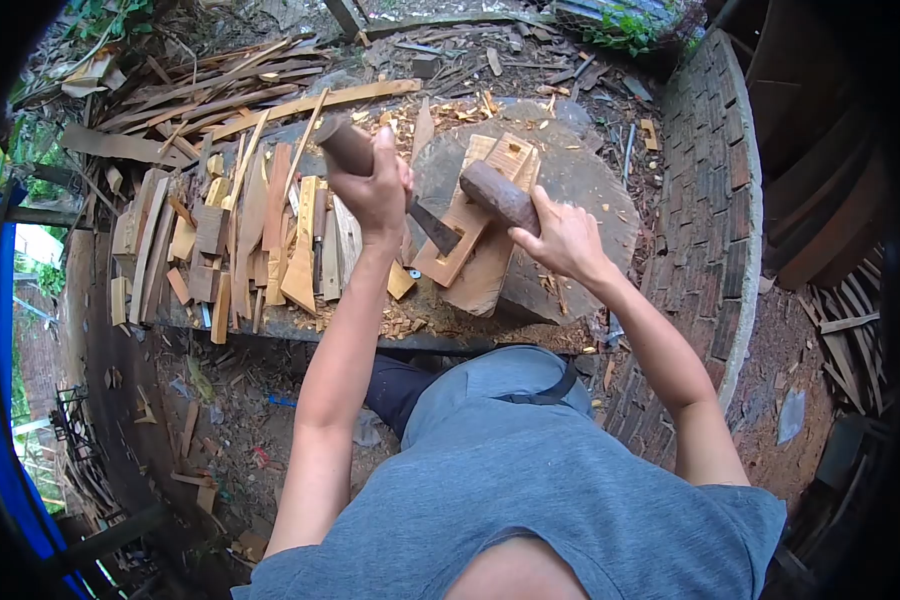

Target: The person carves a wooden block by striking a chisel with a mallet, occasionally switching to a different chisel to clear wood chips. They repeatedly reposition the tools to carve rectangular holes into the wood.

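My left hand [374,197] is closed round the thick wooden handle of a chisel [432,226]. The blade slants down to the right, its tip at a cut slot in a reddish wooden piece [478,222]. A second slot shows near that piece's far end. My right hand [562,237] grips a dark, rounded wooden mallet [500,196], whose head lies above the wooden piece, right of the chisel. Under the piece is a lighter board [485,272], resting on a round wooden block [610,212].
Wood offcuts [210,230] and strips cover the workbench's left side, with shavings around. A long plank pile [270,85] lies behind. A curved brick-patterned wall [705,190] stands at the right. Blue sheeting [5,370] hangs at the far left.
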The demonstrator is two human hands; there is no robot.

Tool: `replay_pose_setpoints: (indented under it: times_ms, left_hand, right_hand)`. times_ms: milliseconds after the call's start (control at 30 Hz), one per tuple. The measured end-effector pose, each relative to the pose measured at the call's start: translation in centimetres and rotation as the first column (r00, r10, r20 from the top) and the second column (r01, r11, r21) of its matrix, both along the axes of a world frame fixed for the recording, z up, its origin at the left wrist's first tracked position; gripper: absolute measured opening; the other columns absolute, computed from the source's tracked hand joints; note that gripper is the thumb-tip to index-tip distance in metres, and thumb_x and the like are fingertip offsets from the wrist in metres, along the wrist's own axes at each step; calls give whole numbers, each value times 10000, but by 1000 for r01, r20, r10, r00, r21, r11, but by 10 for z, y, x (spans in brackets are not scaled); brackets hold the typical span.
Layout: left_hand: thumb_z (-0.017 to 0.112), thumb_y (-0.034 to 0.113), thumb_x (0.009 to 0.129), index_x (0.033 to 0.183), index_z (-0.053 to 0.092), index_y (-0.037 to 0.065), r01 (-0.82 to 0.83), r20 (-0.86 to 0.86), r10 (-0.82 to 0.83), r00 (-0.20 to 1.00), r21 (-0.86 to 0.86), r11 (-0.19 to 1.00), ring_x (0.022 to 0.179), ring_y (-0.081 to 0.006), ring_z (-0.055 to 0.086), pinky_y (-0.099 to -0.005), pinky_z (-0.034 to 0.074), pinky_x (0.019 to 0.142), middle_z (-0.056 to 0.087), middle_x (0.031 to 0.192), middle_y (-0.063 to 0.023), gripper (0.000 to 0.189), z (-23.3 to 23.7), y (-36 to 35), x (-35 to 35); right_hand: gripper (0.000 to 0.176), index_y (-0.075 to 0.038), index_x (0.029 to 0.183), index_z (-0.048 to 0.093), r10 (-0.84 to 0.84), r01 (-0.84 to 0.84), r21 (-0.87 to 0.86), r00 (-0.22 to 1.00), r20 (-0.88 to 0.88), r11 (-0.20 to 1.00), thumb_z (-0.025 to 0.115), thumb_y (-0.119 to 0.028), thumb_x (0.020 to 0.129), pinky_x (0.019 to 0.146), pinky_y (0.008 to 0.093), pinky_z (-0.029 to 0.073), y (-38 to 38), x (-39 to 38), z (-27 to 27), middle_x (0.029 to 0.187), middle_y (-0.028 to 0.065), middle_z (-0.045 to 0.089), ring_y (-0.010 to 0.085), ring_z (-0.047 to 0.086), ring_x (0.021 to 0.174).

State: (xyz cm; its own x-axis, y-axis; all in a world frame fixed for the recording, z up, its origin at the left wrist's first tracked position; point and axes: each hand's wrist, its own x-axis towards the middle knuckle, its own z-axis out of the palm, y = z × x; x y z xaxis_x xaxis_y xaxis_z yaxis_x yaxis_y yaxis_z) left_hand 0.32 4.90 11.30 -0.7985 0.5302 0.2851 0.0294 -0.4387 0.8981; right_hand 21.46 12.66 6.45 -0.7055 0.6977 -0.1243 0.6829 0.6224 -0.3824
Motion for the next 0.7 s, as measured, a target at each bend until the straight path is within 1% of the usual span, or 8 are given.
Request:
replay_pose_setpoints:
  times_ms: [33, 167, 267, 333, 367, 433, 567, 700]
  left_hand:
    - [588, 6, 906, 910, 400, 83, 1, -3, -1, 1000, -4, 1000, 395, -85, 435, -258, 350, 350, 441, 599, -3, 204, 2, -2, -1]
    - [564, 2, 895, 913, 409, 102, -118, 105, 110, 988, 70, 991, 419, -98, 430, -268, 364, 372, 448, 620, -14, 185, 16, -13, -9]
    - [564, 4, 899, 912, 404, 104, -130, 82, 122, 989, 107, 986, 416, -99, 420, -273, 353, 378, 439, 618, -24, 190, 19, -16, -14]
    - [566, 6, 901, 909, 402, 103, -129, 45, 125, 991, 91, 987, 414, -98, 418, -272, 355, 379, 438, 618, -22, 191, 16, -18, -11]
    - [567, 9, 903, 907, 400, 102, -125, 17, 124, 992, 69, 990, 413, -97, 416, -271, 357, 380, 436, 617, -21, 191, 14, -19, -8]
    - [568, 13, 907, 900, 399, 98, -98, 44, 95, 995, 65, 993, 410, -94, 415, -266, 360, 380, 435, 615, -18, 189, 8, -18, 1]
    - [568, 19, 913, 888, 395, 81, -102, 15, 101, 995, 70, 992, 400, -91, 420, -264, 360, 368, 438, 609, -18, 186, 7, -12, 10]
    - [573, 15, 917, 903, 391, 66, -130, -87, 133, 987, 36, 991, 400, -89, 436, -262, 371, 364, 459, 620, -23, 189, 1, -7, 12]
  right_hand:
    - [614, -27, 1236, 451, -3, 0, -37, 997, -81, 999, 630, -420, 800, 749, 512, 513, 1, -2, 1, 892, 268, 675, 432, 665, 835]
    - [570, -36, 1217, 454, -35, 11, -117, 979, -202, 993, 622, -392, 805, 773, 512, 510, -4, -14, 14, 948, 276, 668, 437, 653, 888]
    - [607, -63, 1278, 453, 6, -21, -70, 979, -204, 997, 629, -388, 796, 777, 499, 516, -3, -20, 1, 951, 259, 675, 426, 660, 887]
    - [672, -112, 1358, 433, 59, -52, 35, 969, -240, 998, 641, -393, 783, 772, 490, 524, -2, -20, -8, 964, 240, 683, 413, 668, 879]
    - [672, -112, 1358, 433, 65, -58, 35, 969, -239, 998, 641, -393, 783, 772, 490, 524, 1, -21, -11, 964, 240, 683, 413, 668, 879]
    - [736, -145, 1410, 403, 33, -34, -38, 999, -23, 999, 651, -409, 770, 754, 481, 531, 2, -22, -5, 965, 218, 692, 398, 676, 865]
    - [727, -153, 1398, 415, 50, -49, 14, 999, -21, 999, 652, -422, 765, 733, 480, 533, 1, -21, -1, 953, 213, 696, 396, 678, 857]
    - [704, -181, 1399, 398, 53, -53, -5, 996, -66, 999, 633, -422, 780, 762, 513, 518, 1, -22, -3, 916, 253, 682, 428, 667, 855]
